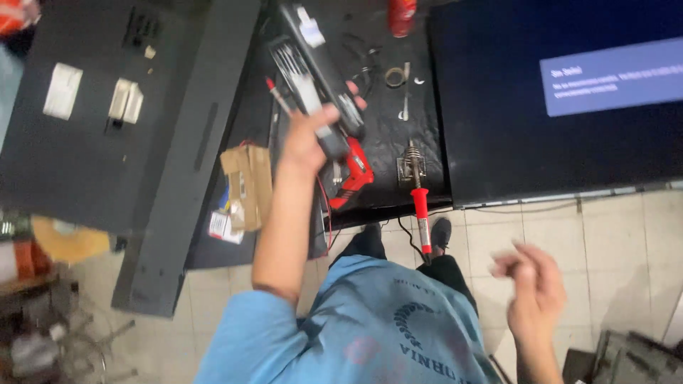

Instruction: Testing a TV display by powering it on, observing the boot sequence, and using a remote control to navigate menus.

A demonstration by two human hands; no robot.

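My left hand (307, 139) is raised over the dark workbench and grips a long black case-like device (316, 67) with a white label and a row of thin metal parts on its face. The device points up and to the left. Just below the hand lies a red tool (353, 173). My right hand (533, 291) hovers low at the right over the tiled floor; it is blurred, its fingers are apart and it holds nothing. My light blue shirt (370, 327) fills the bottom middle.
A red-handled soldering iron (420, 203) sits in a coil stand at the bench edge. A lit flat screen (555, 92) lies at the right, a dark back panel (92, 121) at the left. A cardboard scrap (247, 183), tape roll (395, 77) and red can (402, 14) are nearby.
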